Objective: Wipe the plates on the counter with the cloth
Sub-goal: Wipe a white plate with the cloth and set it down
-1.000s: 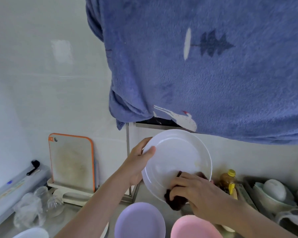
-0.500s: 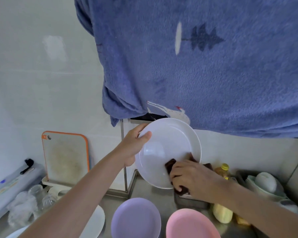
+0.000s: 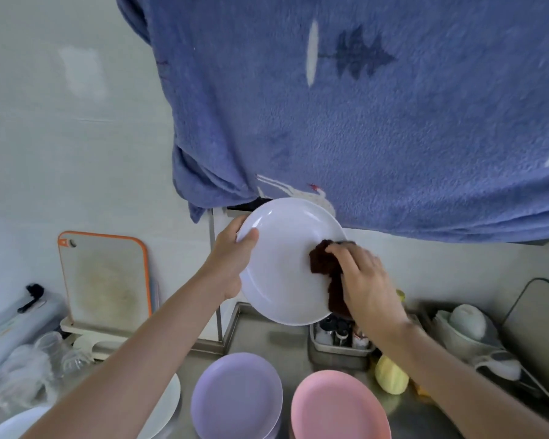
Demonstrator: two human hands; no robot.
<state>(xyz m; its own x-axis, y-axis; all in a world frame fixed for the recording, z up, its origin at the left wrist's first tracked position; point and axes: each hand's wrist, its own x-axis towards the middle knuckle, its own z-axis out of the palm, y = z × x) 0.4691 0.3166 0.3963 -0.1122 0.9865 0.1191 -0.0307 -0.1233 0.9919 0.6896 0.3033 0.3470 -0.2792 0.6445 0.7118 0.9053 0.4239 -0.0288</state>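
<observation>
On the table's near edge sit a purple plate [image 3: 236,396] and a pink plate [image 3: 338,407]. Above them the left hand [image 3: 230,267] clamps the rim of a tilted white plate [image 3: 282,264], while the right hand [image 3: 366,280] presses a soft cloth [image 3: 324,267] against its right side. The plate looks stiff, smooth and probably slippery, best gripped at the rim.

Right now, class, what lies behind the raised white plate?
Behind the white plate: the blue blanket's lower edge and a metal post. The plate covers whatever else stands there.
</observation>
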